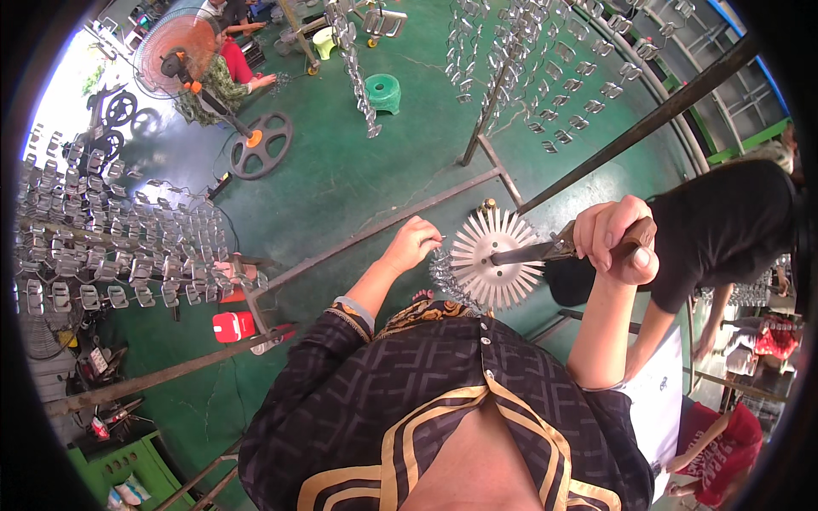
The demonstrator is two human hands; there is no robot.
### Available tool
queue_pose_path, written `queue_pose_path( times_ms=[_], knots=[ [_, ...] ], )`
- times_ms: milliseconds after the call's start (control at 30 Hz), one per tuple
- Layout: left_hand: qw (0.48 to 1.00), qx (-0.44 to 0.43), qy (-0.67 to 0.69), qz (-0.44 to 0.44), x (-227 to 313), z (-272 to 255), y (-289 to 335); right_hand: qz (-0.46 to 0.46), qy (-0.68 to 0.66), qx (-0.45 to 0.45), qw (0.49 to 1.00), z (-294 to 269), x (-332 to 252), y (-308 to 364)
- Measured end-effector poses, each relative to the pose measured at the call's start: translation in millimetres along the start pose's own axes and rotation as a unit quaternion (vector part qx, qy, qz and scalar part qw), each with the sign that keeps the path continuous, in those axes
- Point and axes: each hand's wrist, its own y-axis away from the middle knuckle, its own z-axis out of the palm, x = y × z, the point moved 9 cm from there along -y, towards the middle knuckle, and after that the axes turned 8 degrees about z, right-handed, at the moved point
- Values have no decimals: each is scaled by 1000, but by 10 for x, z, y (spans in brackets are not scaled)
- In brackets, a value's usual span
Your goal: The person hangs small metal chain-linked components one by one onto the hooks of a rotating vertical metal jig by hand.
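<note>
My right hand [615, 240] is wrapped round a brown wooden handle [637, 240]. From it a dark metal shaft [532, 253] runs to the middle of a pale metal disc [503, 288] with radial slots round its rim. Just left of the disc, my left hand [413, 244] is closed in a pinch, fingertips toward the disc's edge. What lies between those fingertips is too small to make out. Below them a bunch of small shiny metal pieces [443, 277] hangs along the disc's left side.
A rusty metal frame [383, 223] crosses beyond the disc. Rows of hanging metal buckles [111, 247] fill the left; more hang at the top. A fan [177, 64] and green stool [383, 92] stand farther off. At right, close by, a person in black [724, 230] bends over.
</note>
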Motion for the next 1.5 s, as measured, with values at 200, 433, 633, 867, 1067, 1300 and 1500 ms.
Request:
queue_pose_path(
  times_ms=[200,433,633,867,1067,1300,1500],
  knots=[
    [999,-26,-21,8,29,148,35,-3,-3,4,1000,-8,-10,7],
    [999,-31,-20,-5,-19,237,59,-6,-1,3,1000,11,-18,18],
    [996,-73,-16,-51,-115,324,62,-6,-11,-5,1000,20,-10,20],
    [998,7,-55,-15,375,-892,-686,-12,-41,-6,999,8,15,47],
    [922,309,-116,204,2322,-3187,-1378,-9,-52,1,999,-2,-17,58],
    [849,440,-59,285,3330,-4423,-2201,-5,-49,21,999,37,-23,65],
    [862,402,-66,301,3590,-4575,-2751,-11,-37,28,999,74,-64,68]
  ],
)
